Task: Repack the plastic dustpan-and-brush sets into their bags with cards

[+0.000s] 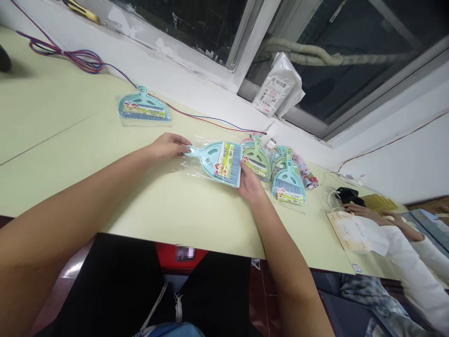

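Observation:
Between my hands is a light blue mini dustpan and brush set (212,159) in a clear plastic bag, with a green and white label across its grey bristles. My left hand (170,146) pinches the handle end and its plastic. At the wide brush end, my right hand (249,181) grips the edge, its fingers partly hidden behind the set. Close to the right of that hand lie a green bagged dustpan set (257,157) and a blue bagged dustpan set (289,182), among several more. Another blue dustpan set (143,105) lies apart at the back left.
A coiled red and blue cable (82,60) runs along the wall. A white plastic package (278,86) leans at the window, and a screwdriver (84,10) lies on the ledge. At right, another person's hands (368,214) rest near a face-tissue pack (351,231).

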{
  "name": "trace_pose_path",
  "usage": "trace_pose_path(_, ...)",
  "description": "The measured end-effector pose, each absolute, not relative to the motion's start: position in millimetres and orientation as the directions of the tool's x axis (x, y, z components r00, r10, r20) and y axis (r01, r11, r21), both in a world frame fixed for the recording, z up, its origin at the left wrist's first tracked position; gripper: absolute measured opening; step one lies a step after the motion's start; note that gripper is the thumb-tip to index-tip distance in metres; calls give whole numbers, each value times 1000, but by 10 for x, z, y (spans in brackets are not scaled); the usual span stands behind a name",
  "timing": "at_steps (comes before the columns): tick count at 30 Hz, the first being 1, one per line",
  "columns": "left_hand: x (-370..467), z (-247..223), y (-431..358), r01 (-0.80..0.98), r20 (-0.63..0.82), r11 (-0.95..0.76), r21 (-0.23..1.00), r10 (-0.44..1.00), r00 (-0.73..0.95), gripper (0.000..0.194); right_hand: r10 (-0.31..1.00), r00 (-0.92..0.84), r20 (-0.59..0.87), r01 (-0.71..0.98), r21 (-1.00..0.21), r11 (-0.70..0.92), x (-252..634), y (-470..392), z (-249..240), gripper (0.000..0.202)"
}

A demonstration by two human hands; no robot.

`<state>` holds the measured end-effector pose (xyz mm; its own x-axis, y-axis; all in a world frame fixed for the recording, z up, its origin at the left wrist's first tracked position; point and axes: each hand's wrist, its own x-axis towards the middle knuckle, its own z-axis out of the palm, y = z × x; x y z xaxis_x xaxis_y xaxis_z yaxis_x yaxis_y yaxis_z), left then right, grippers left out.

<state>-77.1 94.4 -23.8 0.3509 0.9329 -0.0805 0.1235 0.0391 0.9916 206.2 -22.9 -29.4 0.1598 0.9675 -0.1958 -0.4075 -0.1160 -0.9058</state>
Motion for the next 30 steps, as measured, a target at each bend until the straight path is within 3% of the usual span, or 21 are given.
trace_pose_path(19, -759, -226, 928, 107, -69, 33, 994, 934, 351, 31, 943, 245, -226, -389, -914, -118, 2165, -222, -395, 22)
trace_pose_path(30, -805, -250, 987, 110, -57, 21, 994, 939, 339, 30, 910, 365, -195, -294, -952, -86, 2240, -262, -300, 32)
